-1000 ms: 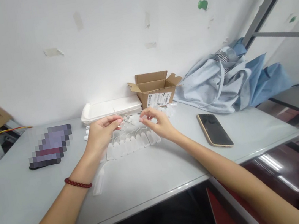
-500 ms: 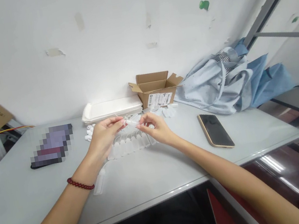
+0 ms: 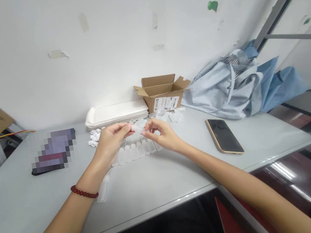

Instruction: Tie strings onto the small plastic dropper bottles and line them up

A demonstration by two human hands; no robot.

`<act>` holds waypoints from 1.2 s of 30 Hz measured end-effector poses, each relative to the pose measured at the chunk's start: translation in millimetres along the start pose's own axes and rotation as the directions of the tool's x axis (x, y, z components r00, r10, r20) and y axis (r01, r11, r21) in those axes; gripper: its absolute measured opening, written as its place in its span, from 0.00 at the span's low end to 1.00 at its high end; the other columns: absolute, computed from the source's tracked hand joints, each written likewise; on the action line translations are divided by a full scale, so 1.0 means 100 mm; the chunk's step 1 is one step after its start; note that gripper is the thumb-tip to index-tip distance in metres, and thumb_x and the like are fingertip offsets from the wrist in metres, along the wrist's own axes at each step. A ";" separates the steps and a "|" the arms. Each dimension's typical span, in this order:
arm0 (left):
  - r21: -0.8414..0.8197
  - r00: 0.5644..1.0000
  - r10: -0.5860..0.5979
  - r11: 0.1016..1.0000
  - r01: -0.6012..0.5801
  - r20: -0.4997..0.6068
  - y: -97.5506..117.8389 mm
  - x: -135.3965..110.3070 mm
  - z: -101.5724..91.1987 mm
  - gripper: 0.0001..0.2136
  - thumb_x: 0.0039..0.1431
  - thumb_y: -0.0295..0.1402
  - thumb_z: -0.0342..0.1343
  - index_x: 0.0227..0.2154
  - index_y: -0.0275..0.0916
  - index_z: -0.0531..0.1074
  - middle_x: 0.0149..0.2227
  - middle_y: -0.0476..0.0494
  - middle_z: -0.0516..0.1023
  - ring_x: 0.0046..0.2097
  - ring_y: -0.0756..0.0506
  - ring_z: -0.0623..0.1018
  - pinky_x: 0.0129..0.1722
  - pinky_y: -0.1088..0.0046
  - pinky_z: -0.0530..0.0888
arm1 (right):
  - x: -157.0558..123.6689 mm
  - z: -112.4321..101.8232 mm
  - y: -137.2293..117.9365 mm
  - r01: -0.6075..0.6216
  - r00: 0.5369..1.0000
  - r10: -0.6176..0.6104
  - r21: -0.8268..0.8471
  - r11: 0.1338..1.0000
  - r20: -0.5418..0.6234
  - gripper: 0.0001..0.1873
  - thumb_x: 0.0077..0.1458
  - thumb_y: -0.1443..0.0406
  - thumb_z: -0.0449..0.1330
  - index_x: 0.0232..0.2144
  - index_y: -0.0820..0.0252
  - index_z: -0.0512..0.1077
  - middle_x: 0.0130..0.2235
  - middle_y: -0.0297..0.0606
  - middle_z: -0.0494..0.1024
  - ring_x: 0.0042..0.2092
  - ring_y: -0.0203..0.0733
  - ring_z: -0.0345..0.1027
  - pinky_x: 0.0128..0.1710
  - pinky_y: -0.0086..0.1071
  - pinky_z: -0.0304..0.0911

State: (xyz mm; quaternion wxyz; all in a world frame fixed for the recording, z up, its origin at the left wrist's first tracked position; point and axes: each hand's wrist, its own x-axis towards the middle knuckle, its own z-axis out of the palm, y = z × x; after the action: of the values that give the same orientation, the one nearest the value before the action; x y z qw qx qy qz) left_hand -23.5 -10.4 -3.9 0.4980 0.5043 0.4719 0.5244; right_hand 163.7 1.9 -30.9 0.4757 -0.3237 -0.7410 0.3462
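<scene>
My left hand is closed in a pinch at the left end of a small translucent plastic tube. On the tube's right side, the thumb and fingers of my right hand are pinched too. The tube is blurred, and the fingertips cover its ends. Just below both hands lies a row of several frosted, bottle-like plastic tubes with thin loops at their tops. One similar tube lies apart, near my left wrist. Small white caps are heaped beyond my left hand.
Behind the hands are a stack of white flat packs and an open cardboard box, with loose clear pieces before it. A phone and a blue cloth bag lie rightward; a pixelated flat item lies left.
The tube between my fingertips has turned slightly and looks less stretched out sideways. Both hands stay in almost the same place.
</scene>
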 end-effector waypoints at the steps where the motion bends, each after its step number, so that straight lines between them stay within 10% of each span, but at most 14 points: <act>1: 0.003 1.000 0.000 1.000 0.000 0.018 0.01 0.00 0.00 0.11 0.48 0.39 0.65 0.28 0.35 0.78 0.32 0.46 0.78 0.38 0.47 0.78 0.50 0.66 0.72 | 0.00 0.00 0.00 0.001 1.000 -0.001 0.004 1.000 0.003 0.10 0.54 0.59 0.60 0.30 0.59 0.66 0.31 0.32 0.72 0.32 0.33 0.65 0.36 0.30 0.59; 20: 0.410 0.956 -0.095 0.911 -0.029 0.277 0.18 -0.06 -0.07 0.16 0.52 0.46 0.60 0.39 0.40 0.75 0.33 0.46 0.80 0.33 0.47 0.77 0.33 0.69 0.73 | -0.08 0.04 -0.10 0.043 0.991 -0.028 -0.114 0.993 0.129 0.19 0.57 0.61 0.57 0.51 0.59 0.65 0.26 0.28 0.72 0.27 0.32 0.60 0.34 0.29 0.59; 25: 0.557 0.973 0.110 0.804 -0.206 0.202 0.14 -0.08 -0.04 0.22 0.53 0.43 0.60 0.51 0.43 0.70 0.40 0.45 0.79 0.39 0.44 0.79 0.38 0.66 0.75 | -0.06 0.04 -0.08 -0.023 0.995 0.031 -0.088 0.996 0.091 0.18 0.58 0.60 0.56 0.49 0.61 0.66 0.28 0.32 0.75 0.28 0.34 0.64 0.33 0.29 0.59; 29: 0.720 0.868 0.430 0.516 -0.463 0.250 0.07 -0.11 -0.01 0.19 0.56 0.39 0.58 0.50 0.41 0.69 0.45 0.42 0.74 0.42 0.43 0.76 0.39 0.65 0.75 | -0.03 0.04 -0.02 -0.112 0.993 0.112 0.032 0.993 0.026 0.19 0.56 0.58 0.57 0.48 0.60 0.66 0.29 0.34 0.76 0.30 0.36 0.67 0.34 0.31 0.60; 36: 0.659 0.681 0.504 0.259 -0.706 0.532 0.01 -0.15 0.03 0.17 0.59 0.34 0.56 0.51 0.39 0.66 0.51 0.37 0.69 0.52 0.39 0.72 0.49 0.59 0.72 | -0.03 0.08 -0.01 -0.265 0.964 0.264 0.260 0.929 0.037 0.22 0.50 0.58 0.62 0.45 0.58 0.62 0.28 0.31 0.76 0.30 0.36 0.70 0.35 0.33 0.64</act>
State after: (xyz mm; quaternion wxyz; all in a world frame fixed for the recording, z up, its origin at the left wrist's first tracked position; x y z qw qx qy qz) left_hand -20.6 -25.9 -3.1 0.0027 0.8692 0.3707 0.3273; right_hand 157.0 -2.3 -34.0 0.4631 -0.3544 -0.6384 0.5024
